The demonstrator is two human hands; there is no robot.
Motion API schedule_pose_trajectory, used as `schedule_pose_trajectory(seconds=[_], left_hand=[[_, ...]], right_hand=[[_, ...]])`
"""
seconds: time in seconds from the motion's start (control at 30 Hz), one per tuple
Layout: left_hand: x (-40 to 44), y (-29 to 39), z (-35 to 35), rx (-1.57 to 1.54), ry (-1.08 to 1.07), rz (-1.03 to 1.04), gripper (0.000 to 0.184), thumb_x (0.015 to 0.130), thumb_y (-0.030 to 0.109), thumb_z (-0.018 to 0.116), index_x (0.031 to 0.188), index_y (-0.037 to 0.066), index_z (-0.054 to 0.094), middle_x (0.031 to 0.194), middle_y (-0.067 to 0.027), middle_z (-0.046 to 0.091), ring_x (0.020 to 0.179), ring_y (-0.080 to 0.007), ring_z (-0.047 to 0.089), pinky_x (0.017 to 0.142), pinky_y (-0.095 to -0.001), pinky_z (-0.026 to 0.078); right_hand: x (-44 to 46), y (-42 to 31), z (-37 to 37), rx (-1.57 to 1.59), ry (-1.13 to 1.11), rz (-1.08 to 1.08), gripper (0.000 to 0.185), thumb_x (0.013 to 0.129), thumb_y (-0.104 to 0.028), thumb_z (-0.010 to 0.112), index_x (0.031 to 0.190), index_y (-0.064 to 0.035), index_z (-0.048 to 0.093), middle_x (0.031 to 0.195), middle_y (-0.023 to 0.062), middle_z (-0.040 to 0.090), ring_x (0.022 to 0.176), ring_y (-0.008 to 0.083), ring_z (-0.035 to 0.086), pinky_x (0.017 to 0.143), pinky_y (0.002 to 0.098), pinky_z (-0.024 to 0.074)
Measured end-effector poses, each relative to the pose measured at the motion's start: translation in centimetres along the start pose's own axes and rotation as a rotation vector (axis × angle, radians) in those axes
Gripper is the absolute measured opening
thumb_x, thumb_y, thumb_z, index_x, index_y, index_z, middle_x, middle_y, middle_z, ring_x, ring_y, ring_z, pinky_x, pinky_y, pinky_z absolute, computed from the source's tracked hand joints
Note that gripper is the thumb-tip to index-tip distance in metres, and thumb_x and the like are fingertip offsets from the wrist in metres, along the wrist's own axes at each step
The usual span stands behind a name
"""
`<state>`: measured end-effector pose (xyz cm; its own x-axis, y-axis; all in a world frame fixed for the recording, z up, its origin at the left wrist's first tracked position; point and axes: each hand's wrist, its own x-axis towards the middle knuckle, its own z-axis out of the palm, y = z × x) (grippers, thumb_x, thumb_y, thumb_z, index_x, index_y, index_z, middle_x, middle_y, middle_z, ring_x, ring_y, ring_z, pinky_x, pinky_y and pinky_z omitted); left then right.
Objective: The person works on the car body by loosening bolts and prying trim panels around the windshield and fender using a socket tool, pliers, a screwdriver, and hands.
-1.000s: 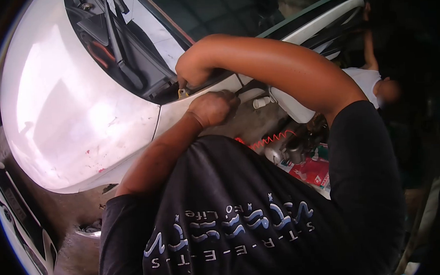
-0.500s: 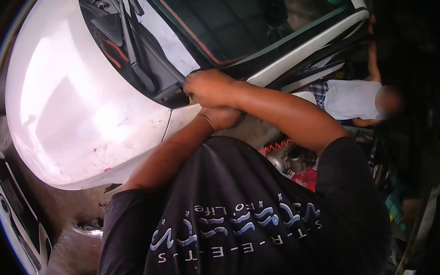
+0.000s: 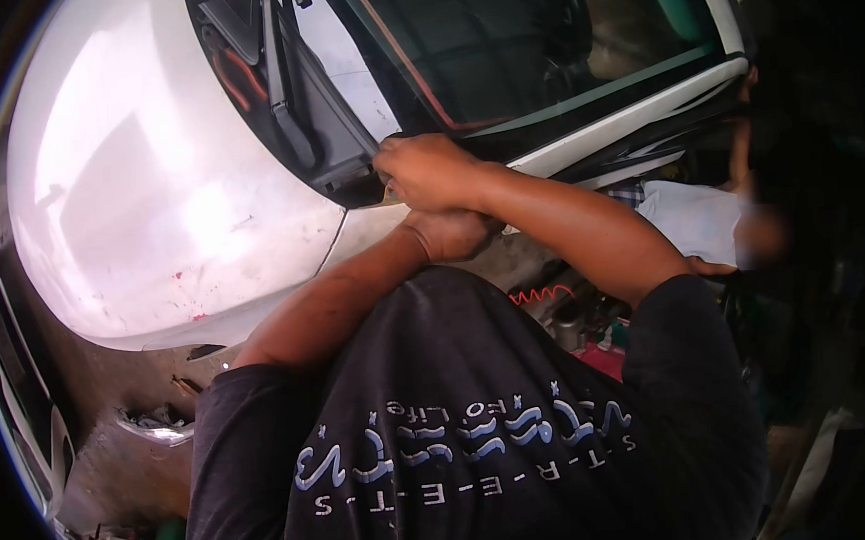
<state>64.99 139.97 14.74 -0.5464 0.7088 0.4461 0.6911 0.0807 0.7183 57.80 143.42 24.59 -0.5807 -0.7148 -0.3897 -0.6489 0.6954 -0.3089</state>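
Cowl (image 3: 335, 128) cradles a black wiper arm (image 3: 285, 111) beside red-marked white bonnet (image 3: 126, 208); right hand (image 3: 432, 172) overlaps left hand (image 3: 455, 236); I cannot tell either grip.

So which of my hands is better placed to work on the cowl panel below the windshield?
Probably your right hand: it sits beside the cowl panel. Your left hand lies farther from it, partly hidden beneath the right.

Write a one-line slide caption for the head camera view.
Right hand and left hand close together at a white car, near the lower corner of its windshield.
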Motion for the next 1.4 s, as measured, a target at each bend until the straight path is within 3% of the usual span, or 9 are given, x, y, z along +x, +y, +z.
schedule_pose_trajectory(seconds=[0.13, 0.3, 0.47, 0.53, 0.63, 0.7, 1.07, 1.33, 1.4], left_hand=[[0.1, 0.3, 0.2, -0.085, 0.187, -0.026, 0.036, 0.099, 0.019, 0.057, 0.13, 0.008, 0.071, 0.131, -0.0148, 0.072, 0.123, -0.0308, 0.068, 0.106, -0.0449, 0.052], [-0.1, 1.1, -1.5, -0.043, 0.004, -0.08, 0.036, 0.097, 0.022, 0.058, 0.129, 0.011, 0.071, 0.13, -0.0156, 0.072, 0.123, -0.0336, 0.068, 0.108, -0.0438, 0.052], [-0.1, 1.3, -1.6, -0.085, 0.123, -0.078, 0.033, 0.094, 0.022, 0.062, 0.123, 0.012, 0.074, 0.122, -0.0147, 0.074, 0.117, -0.0329, 0.07, 0.103, -0.0456, 0.055], [0.0, 1.5, -1.9, -0.111, 0.126, -0.053, 0.031, 0.093, 0.022, 0.063, 0.121, 0.012, 0.075, 0.119, -0.0141, 0.075, 0.114, -0.0322, 0.072, 0.1, -0.0458, 0.056], [-0.3, 1.3, -1.7, 0.1, -0.084, 0.006, 0.03, 0.09, 0.022, 0.066, 0.115, 0.01, 0.076, 0.11, -0.0131, 0.077, 0.103, -0.0321, 0.075, 0.092, -0.0457, 0.06], [-0.1, 1.1, -1.3, 0.114, 0.049, 0.064, 0.02, 0.089, 0.022, 0.063, 0.096, 0.007, 0.074, 0.1, -0.0106, 0.076, 0.089, -0.0292, 0.077, 0.08, -0.0438, 0.063], [-0.2, 1.5, -1.9, 0.124, -0.022, 0.021, 0.023, 0.089, 0.024, 0.066, 0.104, 0.009, 0.076, 0.101, -0.0113, 0.077, 0.09, -0.031, 0.076, 0.081, -0.0458, 0.063], [0.2, 2.4, -3.3, 0.126, -0.2, -0.081, 0.03, 0.089, 0.029, 0.07, 0.113, 0.014, 0.078, 0.108, -0.0129, 0.077, 0.1, -0.0329, 0.075, 0.09, -0.0472, 0.061], [0.0, 1.3, -1.8, 0.118, 0.019, 0.029, 0.038, 0.091, 0.033, 0.07, 0.124, 0.015, 0.075, 0.116, -0.0135, 0.075, 0.109, -0.0336, 0.073, 0.097, -0.0465, 0.058]], right_hand=[[0.2, 0.1, 0.1, -0.023, -0.02, -0.015, 0.017, 0.088, -0.01, 0.063, 0.1, -0.0027, 0.072, 0.111, 0.0176, 0.07, 0.104, 0.0391, 0.072, 0.089, 0.0519, 0.0588], [1.4, -0.3, -1.1, -0.032, -0.094, 0.099, 0.019, 0.087, -0.012, 0.066, 0.102, -0.0032, 0.073, 0.107, 0.0177, 0.075, 0.103, 0.0392, 0.074, 0.089, 0.0514, 0.06], [2.1, -1.0, -1.6, -0.205, -0.203, 0.155, 0.019, 0.089, -0.019, 0.074, 0.101, -0.0041, 0.074, 0.104, 0.0176, 0.077, 0.101, 0.0382, 0.075, 0.086, 0.0499, 0.0595], [1.8, -1.0, -1.9, -0.186, 0.027, 0.176, 0.024, 0.085, -0.024, 0.081, 0.097, -0.0033, 0.074, 0.099, 0.0177, 0.077, 0.101, 0.0375, 0.075, 0.086, 0.0492, 0.06], [2.5, -0.6, -2.5, -0.187, -0.005, 0.19, 0.027, 0.078, -0.024, 0.088, 0.094, -0.0033, 0.082, 0.099, 0.0187, 0.08, 0.097, 0.0353, 0.078, 0.086, 0.0472, 0.0616], [3.0, -0.3, -2.9, -0.197, -0.032, 0.167, 0.027, 0.078, -0.025, 0.089, 0.092, -0.0033, 0.083, 0.098, 0.0183, 0.08, 0.096, 0.0356, 0.078, 0.086, 0.0467, 0.0616], [3.0, -1.1, -3.9, -0.264, -0.171, 0.15, 0.03, 0.08, -0.03, 0.089, 0.096, -0.0048, 0.084, 0.101, 0.0173, 0.081, 0.099, 0.0337, 0.079, 0.086, 0.0468, 0.0613], [-0.4, 1.2, -2.5, -0.09, 0.036, 0.062, 0.027, 0.089, -0.02, 0.07, 0.112, -0.0092, 0.08, 0.103, 0.0168, 0.075, 0.103, 0.0352, 0.073, 0.09, 0.0487, 0.0585], [-3.0, 0.7, -2.3, -0.063, 0.042, 0.055, 0.027, 0.09, -0.018, 0.068, 0.112, -0.0107, 0.081, 0.11, 0.0167, 0.074, 0.108, 0.0346, 0.073, 0.093, 0.0481, 0.0589]])
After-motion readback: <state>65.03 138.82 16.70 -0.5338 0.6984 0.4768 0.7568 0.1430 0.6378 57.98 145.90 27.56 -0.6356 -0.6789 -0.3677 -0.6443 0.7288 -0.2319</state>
